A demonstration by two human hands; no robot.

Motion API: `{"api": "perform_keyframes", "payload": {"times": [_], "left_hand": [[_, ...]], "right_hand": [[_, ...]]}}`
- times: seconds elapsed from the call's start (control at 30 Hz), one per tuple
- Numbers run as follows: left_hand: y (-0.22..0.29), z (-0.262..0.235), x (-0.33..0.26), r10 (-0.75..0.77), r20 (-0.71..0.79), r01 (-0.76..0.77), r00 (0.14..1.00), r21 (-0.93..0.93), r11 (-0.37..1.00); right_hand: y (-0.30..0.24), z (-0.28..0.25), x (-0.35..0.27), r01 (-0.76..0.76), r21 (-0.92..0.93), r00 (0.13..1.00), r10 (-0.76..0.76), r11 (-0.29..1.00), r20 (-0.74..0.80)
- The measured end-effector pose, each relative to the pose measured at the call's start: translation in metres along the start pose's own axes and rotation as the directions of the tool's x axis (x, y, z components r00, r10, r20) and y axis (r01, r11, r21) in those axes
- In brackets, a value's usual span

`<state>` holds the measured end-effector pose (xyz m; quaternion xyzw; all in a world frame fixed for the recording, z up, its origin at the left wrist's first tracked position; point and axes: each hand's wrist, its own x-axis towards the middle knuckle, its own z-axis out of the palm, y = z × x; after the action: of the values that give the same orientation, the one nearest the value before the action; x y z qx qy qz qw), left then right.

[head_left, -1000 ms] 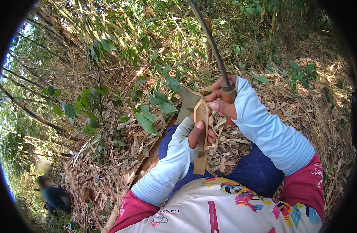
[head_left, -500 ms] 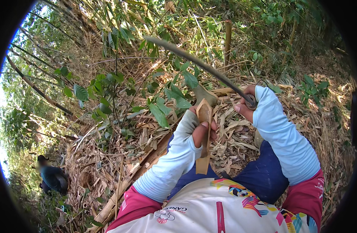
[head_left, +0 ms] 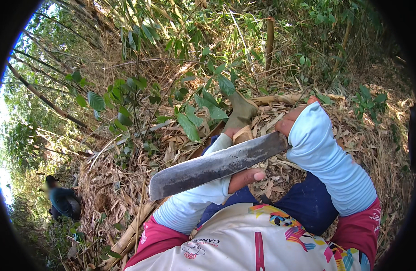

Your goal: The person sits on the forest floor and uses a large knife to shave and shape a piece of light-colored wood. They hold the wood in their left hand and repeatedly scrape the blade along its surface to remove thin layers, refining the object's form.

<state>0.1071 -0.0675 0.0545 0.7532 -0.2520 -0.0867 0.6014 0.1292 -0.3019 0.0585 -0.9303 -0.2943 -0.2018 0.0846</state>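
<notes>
A machete [head_left: 212, 166] with a broad, dark, worn blade is gripped by my right hand [head_left: 291, 121]; its handle is hidden in the fist. The blade slants down to the left, across and in front of my left hand [head_left: 245, 179], tip above my left sleeve. Behind it, my left hand holds a tan piece of wood [head_left: 243, 134]; only its upper end shows past the blade edge. The left thumb sticks out below the blade, and some fingers show above it. Whether the blade touches the wood I cannot tell.
My olive rubber boot [head_left: 240, 110] is beyond my hands. Leafy saplings [head_left: 185, 122] stand to its left, a cut stake [head_left: 270, 43] farther back. Dry leaves [head_left: 271, 171] cover the ground; a long pole [head_left: 131, 235] lies at left. A crouching person [head_left: 64, 201] is at far left.
My right hand has brought the machete down from a raised, edge-on position, blade now turned flat to view. It covers most of the wood, and my left thumb now points outward.
</notes>
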Motion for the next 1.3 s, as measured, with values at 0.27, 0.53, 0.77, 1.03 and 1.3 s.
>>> {"api": "perform_keyframes", "payload": {"times": [0.27, 0.53, 0.77, 1.03, 1.3], "left_hand": [[-0.010, -0.005, -0.003, 0.169, 0.053, -0.177, 0.984, 0.226, 0.958], [-0.014, -0.001, -0.002, 0.088, -0.012, -0.088, 0.996, 0.030, 0.996], [-0.025, -0.004, -0.006, 0.108, 0.001, -0.106, 0.994, 0.197, 0.975], [0.000, -0.008, -0.004, 0.091, 0.000, -0.086, 0.996, 0.330, 0.940], [-0.006, -0.002, -0.007, 0.087, -0.137, -0.031, 0.987, 0.367, 0.930]], "right_hand": [[-0.007, -0.007, 0.001, 0.004, 0.015, 1.000, -0.003, 1.000, -0.027], [-0.008, -0.003, -0.002, 0.010, -0.002, 0.999, -0.010, 1.000, -0.036], [-0.010, -0.004, -0.002, -0.007, 0.034, 1.000, 0.006, 0.999, 0.014], [-0.013, -0.001, -0.003, -0.045, 0.014, 0.997, 0.044, 0.999, 0.069], [-0.016, 0.003, -0.003, -0.038, -0.032, 0.999, 0.038, 0.999, 0.011]]}}
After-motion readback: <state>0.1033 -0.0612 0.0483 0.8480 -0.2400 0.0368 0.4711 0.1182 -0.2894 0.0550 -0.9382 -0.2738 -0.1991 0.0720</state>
